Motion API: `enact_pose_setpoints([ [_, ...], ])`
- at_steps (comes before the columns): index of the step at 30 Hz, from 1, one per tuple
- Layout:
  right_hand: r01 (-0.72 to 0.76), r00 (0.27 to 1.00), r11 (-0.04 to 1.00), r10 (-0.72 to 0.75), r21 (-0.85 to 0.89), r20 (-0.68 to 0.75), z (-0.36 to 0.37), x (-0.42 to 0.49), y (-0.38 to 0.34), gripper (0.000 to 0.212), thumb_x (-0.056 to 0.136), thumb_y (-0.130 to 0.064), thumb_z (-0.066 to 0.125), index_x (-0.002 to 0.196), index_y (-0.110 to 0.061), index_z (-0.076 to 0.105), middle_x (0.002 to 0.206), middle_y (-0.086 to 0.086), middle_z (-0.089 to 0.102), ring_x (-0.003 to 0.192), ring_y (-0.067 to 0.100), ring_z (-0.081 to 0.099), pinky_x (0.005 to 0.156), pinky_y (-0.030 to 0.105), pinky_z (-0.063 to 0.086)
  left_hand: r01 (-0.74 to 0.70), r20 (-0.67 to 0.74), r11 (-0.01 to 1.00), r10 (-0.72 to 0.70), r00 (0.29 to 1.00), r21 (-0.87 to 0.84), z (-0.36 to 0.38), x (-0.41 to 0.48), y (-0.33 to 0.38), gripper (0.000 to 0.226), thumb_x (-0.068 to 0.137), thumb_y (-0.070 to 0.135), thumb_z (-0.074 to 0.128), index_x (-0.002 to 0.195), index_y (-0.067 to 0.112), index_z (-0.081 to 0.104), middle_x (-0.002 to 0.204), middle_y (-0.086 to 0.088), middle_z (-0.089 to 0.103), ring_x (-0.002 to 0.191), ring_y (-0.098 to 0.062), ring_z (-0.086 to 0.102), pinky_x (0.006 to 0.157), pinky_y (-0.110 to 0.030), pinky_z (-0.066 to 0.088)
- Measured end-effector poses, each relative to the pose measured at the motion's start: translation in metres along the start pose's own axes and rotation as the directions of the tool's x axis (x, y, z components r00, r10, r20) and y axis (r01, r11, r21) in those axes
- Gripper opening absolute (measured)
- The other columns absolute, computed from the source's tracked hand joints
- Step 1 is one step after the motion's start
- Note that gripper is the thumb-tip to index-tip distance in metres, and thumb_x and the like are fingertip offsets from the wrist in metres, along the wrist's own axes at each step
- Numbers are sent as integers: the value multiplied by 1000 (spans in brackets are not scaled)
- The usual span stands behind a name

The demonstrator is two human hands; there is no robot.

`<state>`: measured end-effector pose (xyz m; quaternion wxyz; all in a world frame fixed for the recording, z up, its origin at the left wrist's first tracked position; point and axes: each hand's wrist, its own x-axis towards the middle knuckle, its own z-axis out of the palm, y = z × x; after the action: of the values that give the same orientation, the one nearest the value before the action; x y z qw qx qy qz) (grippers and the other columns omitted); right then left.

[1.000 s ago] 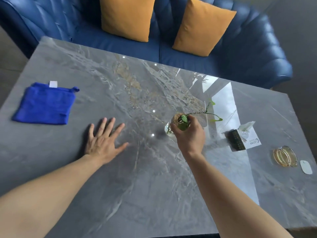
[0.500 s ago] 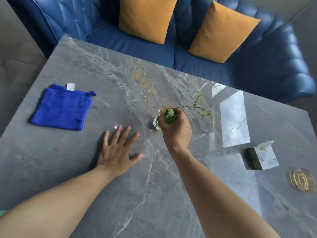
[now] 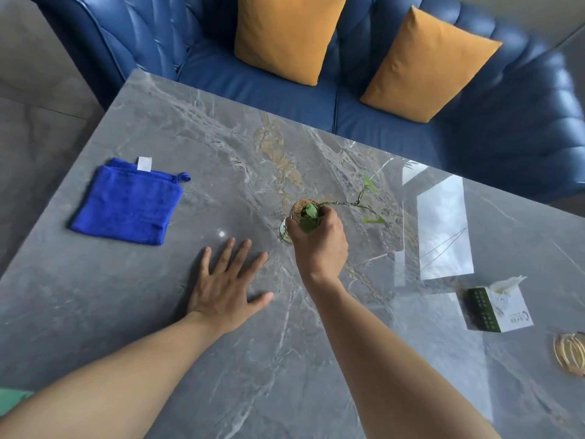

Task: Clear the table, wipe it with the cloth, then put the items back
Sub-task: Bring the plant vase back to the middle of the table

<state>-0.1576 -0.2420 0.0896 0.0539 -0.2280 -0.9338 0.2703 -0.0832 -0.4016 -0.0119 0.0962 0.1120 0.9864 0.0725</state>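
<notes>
On the grey marble table (image 3: 158, 312) stands a small glass plant vase (image 3: 289, 228) with a cork top and a thin green sprig leaning right. My right hand (image 3: 319, 242) grips the vase from above, near the table's middle. My left hand (image 3: 226, 286) rests flat on the tabletop with fingers spread, just left of the vase. A folded blue cloth (image 3: 129, 202) with a white tag lies at the left side. At the right sit a green and white tissue box (image 3: 497, 307) and an amber glass ashtray (image 3: 571, 353).
A blue sofa (image 3: 285, 96) with two orange cushions (image 3: 285, 36) runs along the table's far edge. Bright window reflections lie on the tabletop right of the vase. Grey floor shows at the left.
My right hand has carried the vase leftward across the table, away from the tissue box and ashtray. The view has shifted left with it; my left hand stays flat.
</notes>
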Motion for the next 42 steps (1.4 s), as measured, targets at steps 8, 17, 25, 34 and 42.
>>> enact_pose_setpoints([
  [8,31,1000,999,-31,-30,5,1,-3,3,69,77,-63,74,127,-19,53,120,1,65,108,27,64,86,43,51,1,-5,1000,-1,1000,9,-1,0,1,88,82,84,24,158,42,7,170,0,5,156,-27,1,119,-64,0],
  [17,96,993,990,-87,-103,82,-23,-23,44,88,84,-69,61,152,-17,40,149,2,52,132,24,53,104,49,46,22,28,999,-23,999,40,-3,1,3,86,82,86,18,156,45,0,169,5,-5,155,-25,-9,119,-61,-7],
  [25,238,946,910,-138,-339,293,-66,-40,119,80,95,-70,37,161,-28,22,169,-5,19,152,18,25,115,45,28,53,118,999,-53,992,6,-18,2,23,84,86,69,42,157,32,18,169,-9,8,154,-34,3,121,-56,5],
  [34,203,939,881,-51,-428,340,-124,-40,203,76,96,-69,32,160,-29,25,168,-3,23,152,18,25,116,43,27,4,73,996,3,997,-89,-27,-12,130,63,89,46,46,143,14,44,153,-8,42,141,-25,38,110,-46,37],
  [42,145,947,887,3,-439,320,-188,-27,295,74,96,-66,34,159,-27,30,166,-3,29,149,18,31,115,43,28,-88,117,989,102,988,-116,-27,-12,260,60,97,45,43,149,17,38,159,-6,35,147,-22,29,116,-43,28],
])
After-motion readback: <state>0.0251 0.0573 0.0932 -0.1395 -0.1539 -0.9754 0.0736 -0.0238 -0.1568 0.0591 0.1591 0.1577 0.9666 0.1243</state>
